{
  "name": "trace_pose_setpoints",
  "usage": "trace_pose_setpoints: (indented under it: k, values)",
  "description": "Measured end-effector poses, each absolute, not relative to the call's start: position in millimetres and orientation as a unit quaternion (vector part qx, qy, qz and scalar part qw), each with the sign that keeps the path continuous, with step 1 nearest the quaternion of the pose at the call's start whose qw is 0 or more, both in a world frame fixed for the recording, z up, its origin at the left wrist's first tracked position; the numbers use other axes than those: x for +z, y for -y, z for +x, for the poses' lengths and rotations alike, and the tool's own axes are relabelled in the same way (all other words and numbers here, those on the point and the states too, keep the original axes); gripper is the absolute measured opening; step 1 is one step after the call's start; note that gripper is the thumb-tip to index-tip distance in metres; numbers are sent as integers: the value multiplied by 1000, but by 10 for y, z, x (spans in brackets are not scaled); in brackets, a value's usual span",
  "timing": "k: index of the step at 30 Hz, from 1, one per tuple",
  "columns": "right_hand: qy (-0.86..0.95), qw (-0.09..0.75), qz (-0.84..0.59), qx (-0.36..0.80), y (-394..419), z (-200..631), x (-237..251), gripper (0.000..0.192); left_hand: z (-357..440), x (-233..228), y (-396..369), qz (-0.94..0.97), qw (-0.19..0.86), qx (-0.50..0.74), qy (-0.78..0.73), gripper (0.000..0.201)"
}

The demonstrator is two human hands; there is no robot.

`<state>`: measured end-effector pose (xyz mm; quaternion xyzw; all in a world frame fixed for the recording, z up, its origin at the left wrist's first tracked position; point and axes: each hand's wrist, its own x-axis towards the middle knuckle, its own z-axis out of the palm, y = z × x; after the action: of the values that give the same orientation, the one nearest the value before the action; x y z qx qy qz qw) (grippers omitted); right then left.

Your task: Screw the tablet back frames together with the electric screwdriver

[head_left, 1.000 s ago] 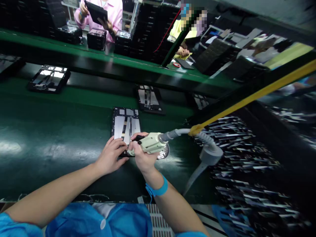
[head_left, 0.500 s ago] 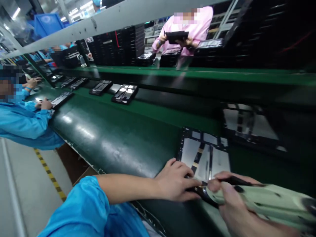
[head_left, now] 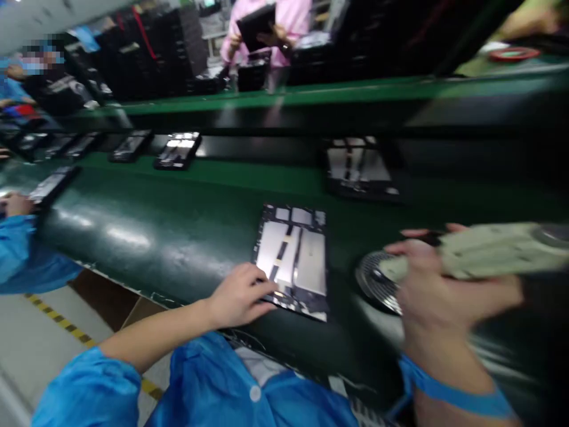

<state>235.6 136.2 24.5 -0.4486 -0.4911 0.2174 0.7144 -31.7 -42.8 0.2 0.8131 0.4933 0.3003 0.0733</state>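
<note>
A tablet with its back off lies on the green bench in front of me, with silver battery panels and dark ribbon cables showing. My left hand is at its near left corner, fingers over the edge and thumb just below. To the right, my right hand is wrapped round a pale green electric screwdriver. The screwdriver's front end is over a round, ridged metal dish; motion blur hides its tip. A blue strap circles my right wrist.
Another opened tablet lies beyond, on the dark strip. More tablets line the bench at the far left. Black stacked trays stand behind a green ledge. A co-worker in pink holds a dark panel; a blue-sleeved co-worker's hand is at left.
My right hand has carried the screwdriver off the tablet's near edge, rightward to the round dish. My left hand stays at the tablet's corner. The view has turned right.
</note>
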Motion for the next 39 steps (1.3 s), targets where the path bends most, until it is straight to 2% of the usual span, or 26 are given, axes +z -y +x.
trace_pose_setpoints:
  k: [3,5,7,8,11,13,18,29,39]
  values:
    - [555,703,-422,139,-1144,2311,402,61,-522,95,572,774,91,331,-531,42]
    - [571,731,-373,26,-898,2240,520,67,-599,127,665,756,96,331,-557,36]
    - [584,751,-304,-48,-621,2131,591,62,-606,131,754,747,104,329,-568,30]
    - [634,719,-282,-34,-495,2066,600,56,-588,125,788,746,106,331,-568,26]
    - [800,527,-247,144,-244,1856,535,37,-499,88,835,751,82,338,-562,15]
    - [844,431,-228,222,-189,1735,448,25,-451,66,831,755,56,339,-558,12]
    - [895,313,-200,247,-198,1597,253,15,-423,51,806,777,22,345,-526,20]
    - [932,192,-212,222,-169,1530,247,10,-430,45,797,789,-7,352,-504,23]
    - [958,158,-182,157,-194,1518,265,19,-425,68,815,745,52,379,-547,18]
